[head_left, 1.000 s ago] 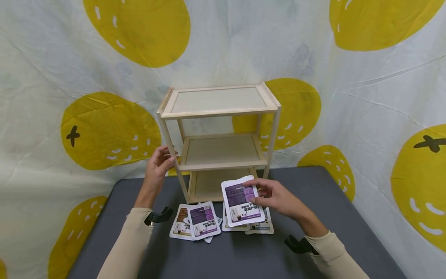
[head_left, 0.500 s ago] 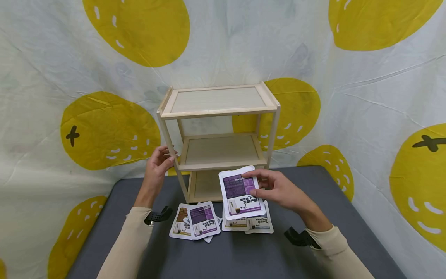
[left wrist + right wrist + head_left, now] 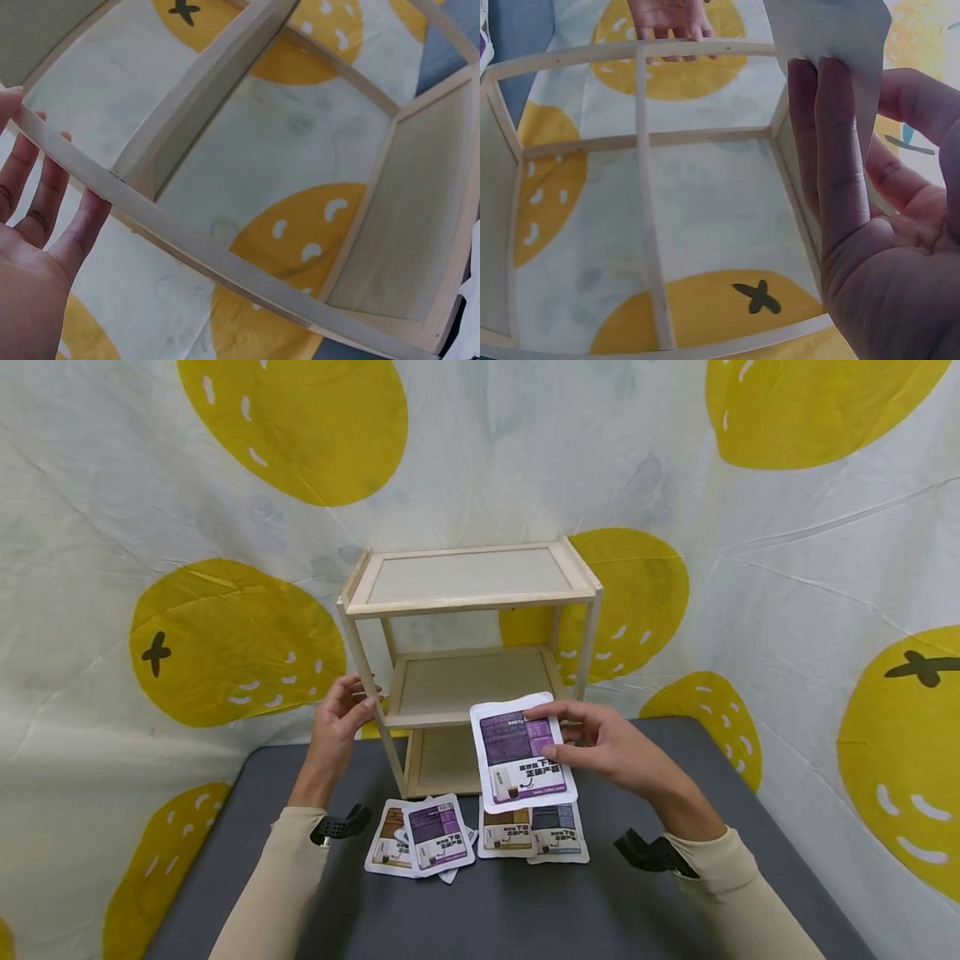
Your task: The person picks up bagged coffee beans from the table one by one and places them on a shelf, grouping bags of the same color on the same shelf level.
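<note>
A small three-tier wooden shelf [image 3: 471, 602] stands at the back of the grey table [image 3: 510, 910]. My left hand [image 3: 347, 710] touches its left front post [image 3: 172, 240] with straight fingers [image 3: 41, 195]. My right hand [image 3: 592, 745] pinches a white and purple sachet [image 3: 519, 753] by its right edge, lifted in front of the middle tier. In the right wrist view the sachet [image 3: 832, 37] shows its plain back, with my fingers [image 3: 821, 127] flat behind it. Several more sachets [image 3: 435, 835] lie flat on the table before the shelf.
A white cloth with big yellow faces [image 3: 232, 635] hangs behind and on both sides of the table. Black wrist mounts [image 3: 651, 853] sit on both sleeves. All tiers of the shelf hold nothing.
My right hand has raised the purple sachet from just above the pile up to the level of the middle tier. The left hand has stayed on the post.
</note>
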Demonstrator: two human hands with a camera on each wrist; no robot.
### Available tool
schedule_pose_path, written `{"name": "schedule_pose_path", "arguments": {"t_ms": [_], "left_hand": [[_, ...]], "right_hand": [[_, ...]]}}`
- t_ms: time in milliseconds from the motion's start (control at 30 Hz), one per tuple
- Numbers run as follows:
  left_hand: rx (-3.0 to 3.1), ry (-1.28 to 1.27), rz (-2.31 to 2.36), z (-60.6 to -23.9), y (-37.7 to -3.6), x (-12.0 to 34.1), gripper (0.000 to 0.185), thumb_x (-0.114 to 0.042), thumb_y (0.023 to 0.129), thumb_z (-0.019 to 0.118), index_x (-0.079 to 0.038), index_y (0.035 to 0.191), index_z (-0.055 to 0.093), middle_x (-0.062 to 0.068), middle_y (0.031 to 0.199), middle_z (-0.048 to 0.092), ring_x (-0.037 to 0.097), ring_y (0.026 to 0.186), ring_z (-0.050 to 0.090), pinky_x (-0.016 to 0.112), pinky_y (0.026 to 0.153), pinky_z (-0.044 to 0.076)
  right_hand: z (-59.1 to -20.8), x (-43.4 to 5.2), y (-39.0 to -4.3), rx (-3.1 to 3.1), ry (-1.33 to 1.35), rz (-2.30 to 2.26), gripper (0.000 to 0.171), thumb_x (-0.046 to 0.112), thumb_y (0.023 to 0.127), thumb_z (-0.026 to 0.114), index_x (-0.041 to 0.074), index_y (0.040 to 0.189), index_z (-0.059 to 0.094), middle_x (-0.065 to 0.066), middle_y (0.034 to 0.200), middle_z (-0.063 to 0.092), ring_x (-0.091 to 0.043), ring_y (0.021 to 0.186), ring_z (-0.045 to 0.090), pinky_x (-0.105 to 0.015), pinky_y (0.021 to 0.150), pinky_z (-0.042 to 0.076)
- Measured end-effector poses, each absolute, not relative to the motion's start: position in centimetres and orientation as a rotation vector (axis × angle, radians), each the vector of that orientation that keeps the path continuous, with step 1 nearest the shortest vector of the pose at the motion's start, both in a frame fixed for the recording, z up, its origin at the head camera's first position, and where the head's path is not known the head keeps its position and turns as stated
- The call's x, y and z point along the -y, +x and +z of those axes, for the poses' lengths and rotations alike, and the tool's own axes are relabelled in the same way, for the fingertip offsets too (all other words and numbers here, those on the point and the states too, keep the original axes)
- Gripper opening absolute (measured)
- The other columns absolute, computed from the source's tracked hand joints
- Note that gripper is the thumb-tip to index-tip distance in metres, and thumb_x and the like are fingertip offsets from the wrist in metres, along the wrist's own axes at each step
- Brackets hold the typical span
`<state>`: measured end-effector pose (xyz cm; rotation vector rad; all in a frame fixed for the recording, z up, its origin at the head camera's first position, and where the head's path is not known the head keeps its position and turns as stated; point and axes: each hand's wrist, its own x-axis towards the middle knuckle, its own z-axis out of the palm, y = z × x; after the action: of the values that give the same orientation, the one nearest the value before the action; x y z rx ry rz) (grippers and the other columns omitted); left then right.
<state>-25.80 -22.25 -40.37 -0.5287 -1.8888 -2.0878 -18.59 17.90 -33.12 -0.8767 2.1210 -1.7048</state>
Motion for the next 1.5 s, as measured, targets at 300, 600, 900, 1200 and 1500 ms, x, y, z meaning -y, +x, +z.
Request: {"name": "schedule_pose_path", "arguments": {"t_ms": [300, 600, 900, 1200, 1500], "left_hand": [[1.873, -0.533, -2.1, -40.3, -25.7, 22.2, 0.034, -0.003, 0.101, 0.059, -0.002, 0.134, 0.052, 0.005, 0.115, 0.061, 0.018, 0.104, 0.066, 0.028, 0.089, 0.057], [1.858, -0.536, -2.099, -40.4, -25.8, 22.3, 0.033, -0.002, 0.101, 0.058, -0.001, 0.133, 0.053, 0.005, 0.115, 0.062, 0.017, 0.102, 0.067, 0.028, 0.089, 0.057], [1.877, -0.512, -2.087, -40.5, -25.7, 22.4, 0.034, -0.002, 0.101, 0.059, 0.0, 0.134, 0.052, 0.004, 0.115, 0.062, 0.017, 0.103, 0.067, 0.027, 0.089, 0.057], [1.9, -0.521, -2.069, -40.4, -25.7, 22.3, 0.038, -0.005, 0.101, 0.061, 0.003, 0.136, 0.049, 0.014, 0.119, 0.06, 0.016, 0.103, 0.067, 0.028, 0.089, 0.057], [1.917, -0.525, -2.043, -40.3, -25.7, 22.2, 0.038, -0.006, 0.101, 0.062, 0.002, 0.136, 0.051, 0.03, 0.123, 0.054, 0.018, 0.104, 0.068, 0.029, 0.09, 0.057]], "right_hand": [[-31.6, -18.1, -19.3, -2.14, -0.915, -1.728, 0.048, 0.007, 0.098, 0.067, 0.013, 0.144, 0.054, -0.019, 0.13, 0.06, -0.037, 0.1, 0.07, -0.046, 0.079, 0.061], [-30.0, -18.2, -20.3, -2.142, -0.943, -1.789, 0.052, 0.003, 0.098, 0.065, 0.008, 0.147, 0.05, -0.022, 0.127, 0.064, -0.036, 0.099, 0.072, -0.043, 0.084, 0.06], [-28.4, -17.9, -20.5, -2.205, -0.895, -1.825, 0.051, 0.005, 0.097, 0.068, 0.008, 0.145, 0.052, -0.021, 0.123, 0.066, -0.034, 0.096, 0.074, -0.044, 0.08, 0.061], [-26.5, -18.0, -20.7, -2.224, -0.889, -1.837, 0.053, 0.004, 0.097, 0.068, 0.008, 0.146, 0.049, -0.019, 0.123, 0.067, -0.034, 0.097, 0.074, -0.042, 0.08, 0.061], [-24.6, -18.3, -21.3, -2.281, -0.97, -1.802, 0.056, 0.001, 0.095, 0.069, 0.007, 0.147, 0.049, -0.018, 0.132, 0.059, -0.03, 0.1, 0.073, -0.039, 0.081, 0.061]]}}
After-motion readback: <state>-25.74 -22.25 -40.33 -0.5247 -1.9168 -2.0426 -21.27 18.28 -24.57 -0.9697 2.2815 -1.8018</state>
